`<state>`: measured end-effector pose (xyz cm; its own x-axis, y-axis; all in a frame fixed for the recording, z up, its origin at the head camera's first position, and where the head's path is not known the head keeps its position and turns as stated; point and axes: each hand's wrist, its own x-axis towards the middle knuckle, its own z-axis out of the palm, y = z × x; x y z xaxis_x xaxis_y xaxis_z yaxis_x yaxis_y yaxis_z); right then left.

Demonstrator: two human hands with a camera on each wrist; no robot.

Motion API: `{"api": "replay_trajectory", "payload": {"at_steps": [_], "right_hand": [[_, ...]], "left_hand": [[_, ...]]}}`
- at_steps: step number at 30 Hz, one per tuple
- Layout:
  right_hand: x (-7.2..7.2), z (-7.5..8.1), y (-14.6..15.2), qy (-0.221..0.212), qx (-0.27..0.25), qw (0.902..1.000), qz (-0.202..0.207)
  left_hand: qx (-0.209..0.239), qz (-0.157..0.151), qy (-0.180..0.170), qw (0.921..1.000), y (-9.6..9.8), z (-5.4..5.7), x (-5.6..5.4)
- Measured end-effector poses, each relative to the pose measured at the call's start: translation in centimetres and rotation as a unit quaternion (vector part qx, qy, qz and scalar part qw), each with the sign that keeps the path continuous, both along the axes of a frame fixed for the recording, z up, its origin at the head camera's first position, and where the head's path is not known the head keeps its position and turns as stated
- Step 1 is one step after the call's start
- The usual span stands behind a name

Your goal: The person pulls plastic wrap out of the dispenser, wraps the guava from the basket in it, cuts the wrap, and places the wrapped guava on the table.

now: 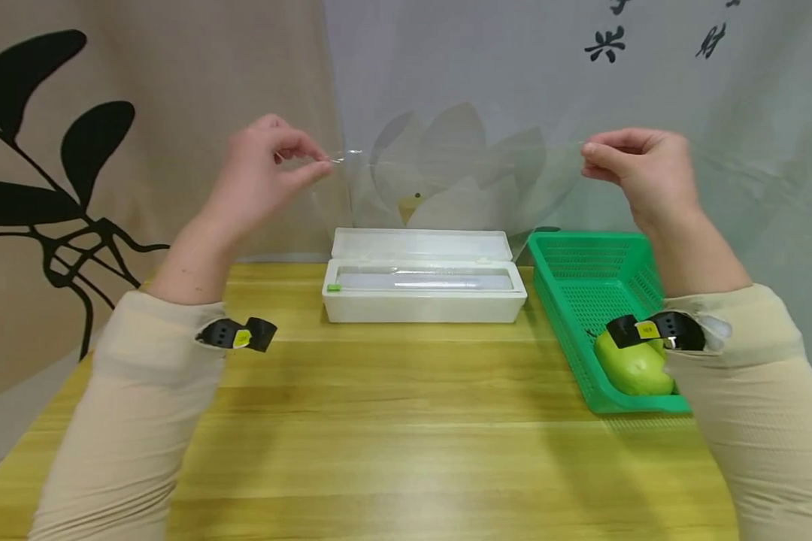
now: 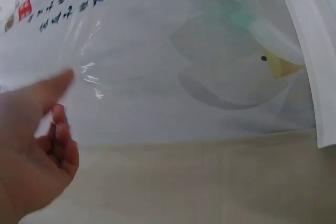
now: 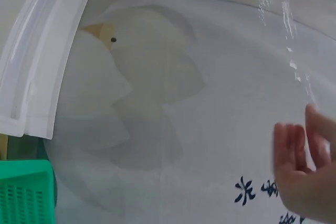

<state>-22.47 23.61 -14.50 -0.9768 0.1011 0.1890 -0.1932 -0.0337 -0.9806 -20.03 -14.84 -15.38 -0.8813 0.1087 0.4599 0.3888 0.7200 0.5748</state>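
Head cam: white box [image 1: 425, 306] sits on the wood table [image 1: 406, 421], lid [image 1: 421, 244] flipped open, pale roll [image 1: 426, 281] showing inside. There's clear film [image 1: 460, 169] stretched out above the box, left hand [image 1: 260, 169] pinching one end up and left of it, right hand [image 1: 652, 169] pinching the other end up and right. Green basket [image 1: 562, 338] with a green fruit [image 1: 636, 370] in it is just right of the box.

Left wrist cam: left hand's well apart from the box, film glinting near the thumb, fingertips kinda blurry.

Right wrist cam: right hand's well away from the box too, fingers bent, shiny film creases right by the fingertips.
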Motion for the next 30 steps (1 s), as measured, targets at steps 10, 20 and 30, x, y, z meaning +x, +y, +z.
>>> {"api": "replay_trajectory", "payload": {"at_steps": [10, 20, 30], "right_hand": [[0.0, -1.4, 1.6, 0.085, -0.040, 0.9732, 0.210], [0.9, -1.1, 0.6, 0.146, -0.139, 0.9591, 0.198], [2.7, -2.9, 1.7, 0.188, -0.094, 0.9277, 0.308]], "left_hand": [[0.194, -0.137, -0.002, 0.9714, -0.7, -1.1, -0.4], [0.284, -0.152, 0.039, 0.9460, 0.2, -0.8, -0.2], [0.324, -0.270, -0.024, 0.9065, -0.3, -1.6, 1.6]]}}
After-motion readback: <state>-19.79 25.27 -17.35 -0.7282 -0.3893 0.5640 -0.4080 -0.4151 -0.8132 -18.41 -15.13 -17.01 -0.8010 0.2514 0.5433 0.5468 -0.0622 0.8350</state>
